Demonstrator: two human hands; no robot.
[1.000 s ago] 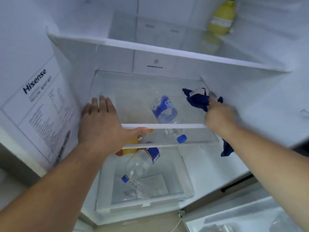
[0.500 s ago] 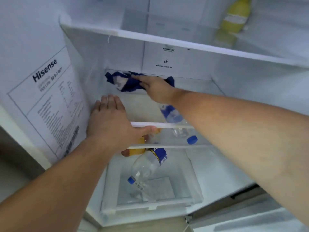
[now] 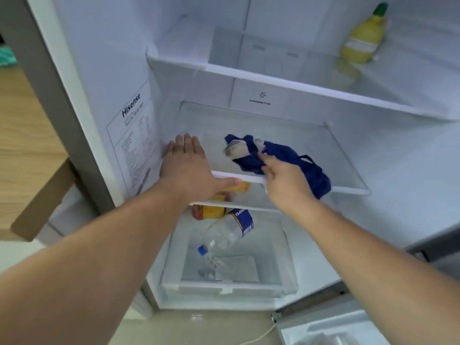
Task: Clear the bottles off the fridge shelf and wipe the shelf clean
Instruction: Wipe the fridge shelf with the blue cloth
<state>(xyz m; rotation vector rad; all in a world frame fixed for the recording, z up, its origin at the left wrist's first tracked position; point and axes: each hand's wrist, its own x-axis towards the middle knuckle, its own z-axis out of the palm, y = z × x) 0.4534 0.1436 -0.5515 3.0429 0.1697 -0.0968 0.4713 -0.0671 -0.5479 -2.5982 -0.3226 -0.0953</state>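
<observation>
The glass fridge shelf [image 3: 343, 155] carries no bottles. My left hand [image 3: 189, 168] lies flat on its front left corner, with the thumb hooked under the white front rim. My right hand [image 3: 283, 178] grips a dark blue cloth [image 3: 278, 151] that rests on the middle of the shelf near the front edge. Below the shelf, a clear bottle with a blue label and blue cap [image 3: 225, 234] lies tilted in the bottom drawer [image 3: 288, 277]. An orange-yellow bottle [image 3: 211, 209] lies just behind it, partly hidden by the shelf rim.
A yellow lemon-shaped bottle with a green cap [image 3: 363, 38] stands on the upper shelf [image 3: 273, 80] at the back right. The fridge's left wall bears a printed label [image 3: 134, 143]. A wooden floor and furniture edge [image 3: 37, 195] lie to the left.
My right hand has dragged the cloth from the shelf's right side to the back left, then forward to the middle near the front edge. My left hand stays in place.
</observation>
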